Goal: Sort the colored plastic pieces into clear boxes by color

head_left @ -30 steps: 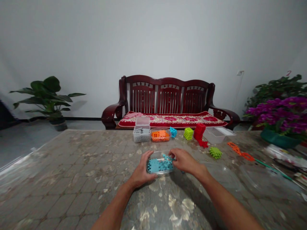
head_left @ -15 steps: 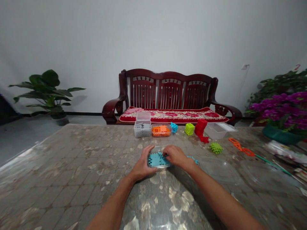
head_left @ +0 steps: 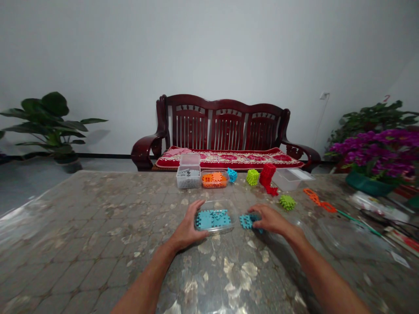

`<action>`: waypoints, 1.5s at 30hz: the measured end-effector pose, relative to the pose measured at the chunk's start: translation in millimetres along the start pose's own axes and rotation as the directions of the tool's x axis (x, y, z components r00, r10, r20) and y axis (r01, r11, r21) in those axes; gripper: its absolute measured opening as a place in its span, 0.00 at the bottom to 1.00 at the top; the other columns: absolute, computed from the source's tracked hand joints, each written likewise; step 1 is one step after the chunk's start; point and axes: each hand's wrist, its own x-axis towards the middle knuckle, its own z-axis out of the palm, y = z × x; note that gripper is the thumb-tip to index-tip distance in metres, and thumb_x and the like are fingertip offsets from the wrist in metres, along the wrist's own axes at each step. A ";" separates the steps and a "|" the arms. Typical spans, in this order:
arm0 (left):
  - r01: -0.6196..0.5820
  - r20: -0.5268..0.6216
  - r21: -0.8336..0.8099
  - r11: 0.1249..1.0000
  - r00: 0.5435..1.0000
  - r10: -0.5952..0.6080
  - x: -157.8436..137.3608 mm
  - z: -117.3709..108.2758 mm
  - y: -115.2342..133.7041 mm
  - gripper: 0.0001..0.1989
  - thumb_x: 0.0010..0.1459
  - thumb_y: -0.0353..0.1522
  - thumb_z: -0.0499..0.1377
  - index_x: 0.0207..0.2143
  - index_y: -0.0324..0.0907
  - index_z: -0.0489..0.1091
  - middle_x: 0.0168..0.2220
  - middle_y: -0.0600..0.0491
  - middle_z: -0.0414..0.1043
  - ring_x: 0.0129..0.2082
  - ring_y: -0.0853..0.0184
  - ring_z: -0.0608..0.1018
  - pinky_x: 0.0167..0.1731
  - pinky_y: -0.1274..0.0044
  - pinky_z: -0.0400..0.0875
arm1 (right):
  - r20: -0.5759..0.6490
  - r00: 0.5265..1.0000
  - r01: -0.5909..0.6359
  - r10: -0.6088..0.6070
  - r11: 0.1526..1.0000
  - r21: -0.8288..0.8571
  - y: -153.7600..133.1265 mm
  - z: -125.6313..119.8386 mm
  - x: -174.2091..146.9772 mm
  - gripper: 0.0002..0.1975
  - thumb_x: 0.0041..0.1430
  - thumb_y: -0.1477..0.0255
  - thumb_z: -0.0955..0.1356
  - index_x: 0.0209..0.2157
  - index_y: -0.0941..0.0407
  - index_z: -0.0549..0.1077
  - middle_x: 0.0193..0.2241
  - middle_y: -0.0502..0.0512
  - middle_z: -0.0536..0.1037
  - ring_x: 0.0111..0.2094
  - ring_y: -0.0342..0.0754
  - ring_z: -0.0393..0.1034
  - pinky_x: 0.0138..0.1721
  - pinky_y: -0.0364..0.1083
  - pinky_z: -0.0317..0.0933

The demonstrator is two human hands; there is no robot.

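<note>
A clear plastic box [head_left: 233,208] stands in front of me, with light-blue interlocking tiles [head_left: 212,219] lying flat inside its left and middle part. My left hand [head_left: 190,226] grips the box's left end, thumb along the near side and fingers behind. To the right of the box, my right hand [head_left: 266,218] is on a small group of light-blue notched tiles [head_left: 245,221] on the table, fingers curled over them. Those fingers partly hide the tiles, so how many it grips is unclear.
Beyond stand a box of grey tiles [head_left: 189,179], a box of orange tiles [head_left: 214,179], a blue cube [head_left: 232,175], green shapes [head_left: 252,177], a red tower [head_left: 267,175] and a clear box [head_left: 288,181]. Transparent lids [head_left: 343,235] and a flower pot [head_left: 366,182] are at right.
My right hand has left the inside of the clear box and moved right to the blue tiles on the table. My left hand keeps its grip on the box.
</note>
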 end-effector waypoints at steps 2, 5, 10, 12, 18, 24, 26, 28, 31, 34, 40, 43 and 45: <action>0.008 0.002 0.000 1.000 1.000 -0.008 -0.3 -0.2 -0.2 0.48 0.45 0.34 0.71 0.68 0.45 0.56 0.69 0.41 0.55 0.68 0.44 0.63 0.68 0.52 0.58 | 0.023 1.000 -0.009 0.010 0.999 -0.050 -3.9 6.1 -4.9 0.32 0.45 0.75 0.72 0.55 0.59 0.77 0.54 0.63 0.79 0.56 0.64 0.70 0.59 0.56 0.62; 0.013 0.014 0.006 1.000 1.000 -0.014 -0.8 -0.3 -1.8 0.49 0.45 0.34 0.71 0.69 0.45 0.55 0.69 0.41 0.54 0.68 0.44 0.62 0.68 0.52 0.58 | 0.001 0.999 -0.035 0.036 0.996 -0.088 -6.7 9.7 -8.3 0.30 0.45 0.76 0.72 0.54 0.57 0.78 0.53 0.63 0.80 0.56 0.65 0.70 0.59 0.57 0.61; 0.001 0.006 0.014 1.000 1.000 -0.001 -0.8 0.3 -4.5 0.49 0.44 0.31 0.71 0.68 0.45 0.55 0.68 0.42 0.55 0.68 0.45 0.62 0.68 0.52 0.57 | -0.090 0.994 -0.056 0.054 0.998 -0.020 -11.9 -0.2 -8.5 0.29 0.46 0.75 0.71 0.53 0.57 0.78 0.52 0.64 0.80 0.54 0.65 0.72 0.58 0.58 0.63; -0.004 0.006 0.011 1.000 1.000 0.004 -0.5 0.6 -4.6 0.49 0.44 0.31 0.71 0.68 0.45 0.56 0.68 0.42 0.55 0.68 0.45 0.63 0.68 0.52 0.58 | -0.147 0.989 -0.004 0.011 0.999 0.048 -25.0 -8.1 -5.2 0.30 0.48 0.74 0.71 0.56 0.57 0.76 0.54 0.64 0.79 0.55 0.63 0.72 0.58 0.57 0.63; -0.028 -0.008 -0.010 1.000 1.000 0.027 -0.3 1.6 -4.7 0.49 0.44 0.30 0.71 0.68 0.45 0.56 0.68 0.42 0.55 0.68 0.45 0.62 0.68 0.52 0.57 | -0.158 0.968 0.211 -0.195 0.974 0.087 -83.7 -13.8 21.6 0.29 0.50 0.72 0.74 0.56 0.55 0.76 0.53 0.61 0.79 0.54 0.59 0.73 0.57 0.53 0.64; -0.027 0.001 -0.005 1.000 1.000 0.027 0.5 2.2 -5.3 0.50 0.43 0.29 0.70 0.68 0.45 0.56 0.68 0.42 0.55 0.68 0.45 0.61 0.69 0.52 0.56 | 0.051 0.965 0.257 -0.257 0.966 0.000 -98.8 4.7 46.5 0.28 0.50 0.70 0.75 0.55 0.53 0.77 0.53 0.59 0.80 0.54 0.60 0.73 0.56 0.52 0.64; -0.028 0.000 -0.006 1.000 1.000 0.028 1.0 2.4 -4.9 0.49 0.43 0.29 0.70 0.68 0.44 0.56 0.68 0.41 0.55 0.68 0.45 0.62 0.68 0.52 0.56 | 0.103 0.955 0.278 -0.278 0.961 0.013 -98.2 7.3 50.3 0.25 0.52 0.70 0.74 0.53 0.53 0.79 0.51 0.58 0.82 0.52 0.59 0.75 0.54 0.50 0.65; -0.033 -0.009 -0.010 0.999 0.999 0.033 1.3 2.8 -4.2 0.49 0.43 0.31 0.71 0.68 0.44 0.56 0.68 0.41 0.56 0.68 0.45 0.62 0.68 0.52 0.58 | 0.145 0.942 0.301 -0.303 0.953 0.036 -98.7 8.8 52.7 0.21 0.53 0.72 0.72 0.51 0.54 0.80 0.48 0.57 0.83 0.49 0.57 0.76 0.51 0.48 0.65; -0.040 -0.013 -0.013 0.999 0.999 0.040 1.3 3.1 -3.2 0.49 0.44 0.32 0.71 0.68 0.45 0.57 0.68 0.42 0.56 0.68 0.45 0.63 0.68 0.52 0.58 | 0.162 0.933 0.315 -0.322 0.947 0.068 -102.3 12.2 54.1 0.20 0.52 0.76 0.70 0.48 0.55 0.81 0.45 0.57 0.84 0.45 0.54 0.77 0.48 0.47 0.66; -0.027 -0.006 -0.016 1.000 1.000 0.027 0.6 3.0 -2.9 0.49 0.44 0.31 0.71 0.68 0.45 0.56 0.68 0.42 0.56 0.68 0.45 0.63 0.68 0.51 0.58 | 0.133 0.926 0.329 -0.352 0.929 0.167 -104.4 15.7 53.6 0.20 0.52 0.78 0.68 0.47 0.55 0.81 0.43 0.55 0.85 0.43 0.52 0.78 0.46 0.45 0.66; 0.011 0.011 -0.011 1.000 1.000 -0.011 0.0 1.5 -1.9 0.50 0.42 0.29 0.70 0.68 0.45 0.56 0.69 0.41 0.55 0.68 0.45 0.63 0.67 0.52 0.59 | -0.194 0.974 0.182 -0.116 0.909 0.375 -74.4 14.6 46.3 0.17 0.55 0.77 0.65 0.43 0.55 0.82 0.40 0.55 0.85 0.42 0.52 0.79 0.47 0.49 0.69; 0.012 0.015 -0.004 1.000 1.000 -0.012 1.0 0.9 -1.5 0.50 0.42 0.29 0.70 0.68 0.45 0.56 0.69 0.41 0.54 0.68 0.45 0.63 0.67 0.52 0.58 | -0.259 0.964 0.059 0.058 0.903 0.424 -44.8 17.4 35.0 0.15 0.55 0.75 0.66 0.41 0.56 0.82 0.38 0.57 0.86 0.40 0.54 0.79 0.45 0.51 0.70; 0.007 0.017 0.001 1.000 1.000 -0.007 1.5 0.6 -1.5 0.50 0.42 0.30 0.71 0.68 0.44 0.56 0.69 0.41 0.54 0.68 0.45 0.62 0.68 0.52 0.57 | -0.227 0.967 -0.004 0.117 0.896 0.444 -26.6 21.7 25.2 0.14 0.55 0.73 0.67 0.40 0.57 0.82 0.37 0.57 0.86 0.39 0.54 0.79 0.45 0.51 0.71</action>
